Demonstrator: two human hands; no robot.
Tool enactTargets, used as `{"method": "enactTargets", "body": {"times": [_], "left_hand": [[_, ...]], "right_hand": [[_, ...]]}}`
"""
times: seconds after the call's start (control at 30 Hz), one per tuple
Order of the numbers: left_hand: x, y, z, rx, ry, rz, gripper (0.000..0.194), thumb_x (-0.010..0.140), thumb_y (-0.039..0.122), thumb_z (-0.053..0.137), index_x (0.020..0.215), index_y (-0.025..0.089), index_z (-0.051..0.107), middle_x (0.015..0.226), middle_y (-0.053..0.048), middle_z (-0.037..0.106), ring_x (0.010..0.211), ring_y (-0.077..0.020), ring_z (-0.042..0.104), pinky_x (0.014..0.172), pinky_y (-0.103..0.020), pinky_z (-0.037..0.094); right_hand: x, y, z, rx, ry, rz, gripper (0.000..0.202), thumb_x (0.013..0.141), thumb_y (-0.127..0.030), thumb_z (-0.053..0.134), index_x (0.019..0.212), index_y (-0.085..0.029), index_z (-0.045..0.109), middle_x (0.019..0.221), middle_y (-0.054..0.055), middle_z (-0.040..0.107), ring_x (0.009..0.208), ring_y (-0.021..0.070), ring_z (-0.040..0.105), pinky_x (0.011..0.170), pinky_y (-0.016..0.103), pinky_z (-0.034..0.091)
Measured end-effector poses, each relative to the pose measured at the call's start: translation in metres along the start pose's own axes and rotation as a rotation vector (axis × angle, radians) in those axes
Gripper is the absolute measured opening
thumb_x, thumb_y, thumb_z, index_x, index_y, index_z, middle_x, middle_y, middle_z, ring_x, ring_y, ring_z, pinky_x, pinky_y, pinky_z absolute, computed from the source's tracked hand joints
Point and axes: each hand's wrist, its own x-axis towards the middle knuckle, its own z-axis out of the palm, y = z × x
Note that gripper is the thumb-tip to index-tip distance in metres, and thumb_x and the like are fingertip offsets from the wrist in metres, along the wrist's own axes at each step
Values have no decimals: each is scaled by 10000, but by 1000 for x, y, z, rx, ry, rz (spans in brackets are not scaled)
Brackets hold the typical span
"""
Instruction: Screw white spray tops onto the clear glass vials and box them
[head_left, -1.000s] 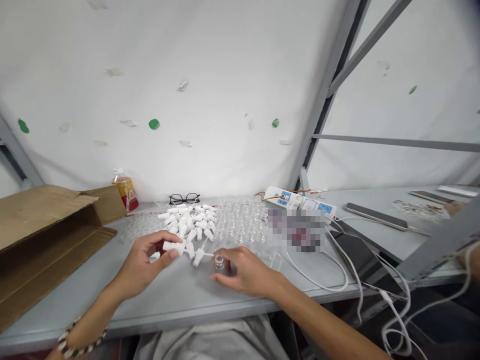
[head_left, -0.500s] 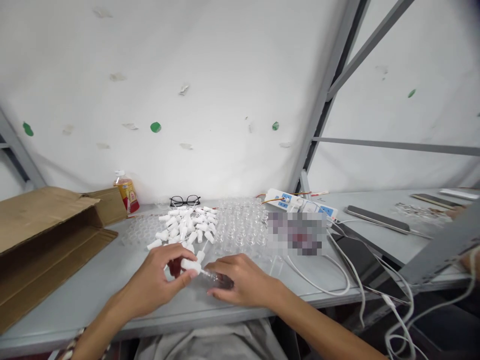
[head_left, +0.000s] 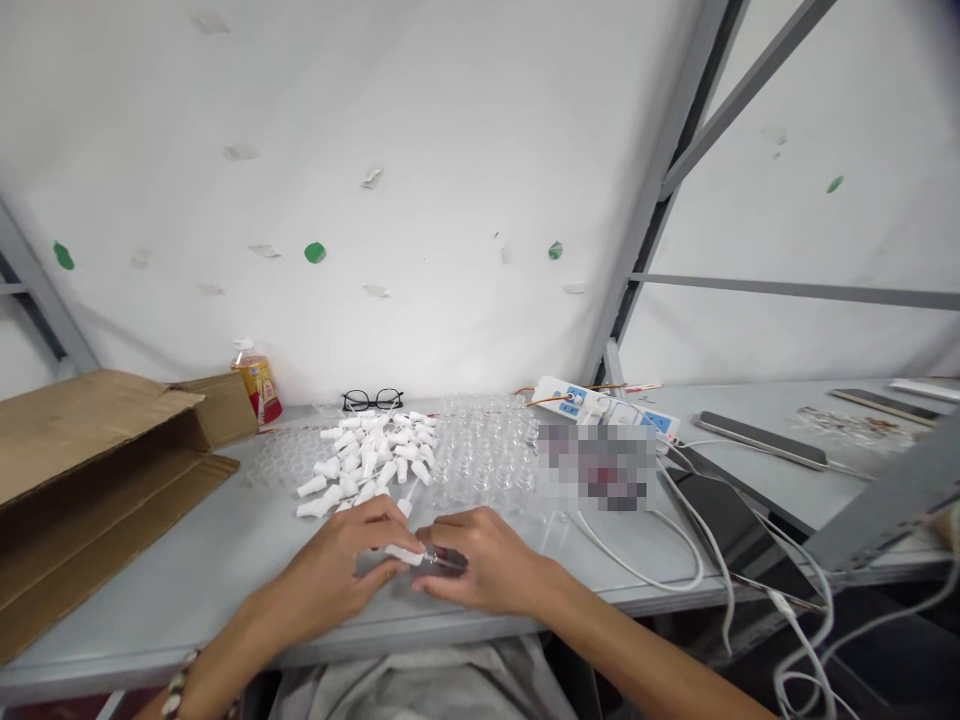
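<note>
Near the table's front edge, my left hand [head_left: 349, 560] pinches a white cap [head_left: 405, 554] between thumb and fingers. Facing it, my right hand [head_left: 484, 562] is closed around a small clear bottle [head_left: 446, 562] lying sideways, its mouth toward the left. The cap meets the bottle's mouth; whether it is screwed on I cannot tell. Just beyond my hands lies a pile of white caps [head_left: 371, 460], some with thin clear tubes. Rows of clear bottles [head_left: 484, 450] stand to the right of the pile, and more clear pieces [head_left: 289, 460] are on its left.
An open cardboard box [head_left: 97, 440] is at the left, with a drink bottle [head_left: 257, 382] behind it. Black glasses [head_left: 373, 400] lie by the wall. A power strip [head_left: 600, 408], white cables [head_left: 694, 565] and a dark flat device [head_left: 763, 440] are on the right.
My left hand has moved slightly right with the white cap, bringing it up against the bottle's mouth. My right hand has stayed nearly in place. The view has shifted slightly.
</note>
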Motion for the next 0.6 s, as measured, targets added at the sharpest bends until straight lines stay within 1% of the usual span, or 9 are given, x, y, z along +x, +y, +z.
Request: {"method": "enactTargets", "body": {"times": [0.07, 0.17, 0.23, 0.3, 0.37, 0.43, 0.47, 0.53, 0.6], "left_hand": [[0, 2, -1, 16, 3, 4, 216, 829, 132, 554, 949, 236, 700, 989, -32, 628, 855, -138, 594, 792, -265, 473], [1, 6, -1, -3, 9, -10, 142, 848, 184, 563, 911, 215, 686, 950, -30, 631, 839, -137, 597, 785, -264, 473], [1, 7, -1, -23, 18, -3, 139, 854, 166, 543, 862, 207, 675, 931, -24, 631, 830, -127, 600, 782, -254, 467], [1, 7, 0, -47, 18, 26, 145, 821, 114, 546, 824, 202, 661, 933, -16, 630, 838, -119, 604, 797, -244, 460], [1, 6, -1, -67, 20, 58, 147, 760, 92, 592, 842, 200, 649, 972, -17, 626, 872, -125, 605, 825, -246, 456], [1, 5, -2, -67, 51, 62, 191, 728, 131, 645, 907, 199, 636, 1023, -30, 620, 930, -149, 599, 861, -266, 452], [1, 4, -2, -53, 80, 42, 209, 739, 172, 655, 944, 197, 628, 1037, -38, 619, 953, -162, 593, 873, -279, 449], [3, 4, -4, 1, 112, -50, 192, 806, 273, 617, 981, 194, 622, 998, -42, 635, 936, -176, 592, 851, -295, 453], [4, 4, -4, 74, 50, -177, 203, 881, 355, 526, 909, 191, 642, 865, -28, 653, 821, -173, 596, 766, -292, 457]], "right_hand": [[1, -1, -1, -9, -14, 12, 265, 821, -431, 646, 880, -174, 668, 646, -8, 611, 575, 112, 514, 549, 230, 280], [1, -2, -3, -18, -30, 20, 215, 799, -384, 667, 864, -179, 666, 659, -12, 611, 580, 107, 507, 554, 226, 279], [1, -3, -3, -11, -33, 21, 226, 805, -395, 660, 880, -182, 670, 669, -11, 618, 585, 107, 509, 559, 225, 284], [1, -2, -3, 0, -35, 24, 249, 812, -417, 651, 895, -183, 674, 683, -6, 629, 588, 109, 513, 561, 225, 286], [1, -2, -3, 3, -42, 32, 232, 807, -398, 654, 889, -182, 676, 685, -5, 632, 588, 109, 511, 558, 225, 284], [1, -2, -3, -3, -50, 42, 200, 802, -363, 654, 884, -182, 676, 681, -6, 626, 587, 108, 505, 555, 224, 277], [1, -2, -4, -6, -53, 48, 196, 803, -358, 652, 889, -183, 676, 681, -6, 623, 587, 107, 502, 555, 224, 276], [1, -3, -5, -6, -55, 57, 217, 808, -378, 652, 909, -188, 676, 687, -7, 620, 590, 106, 498, 557, 223, 278], [1, -4, -7, -8, -58, 68, 213, 806, -385, 659, 891, -190, 674, 686, -10, 617, 586, 103, 493, 556, 224, 276]]}}
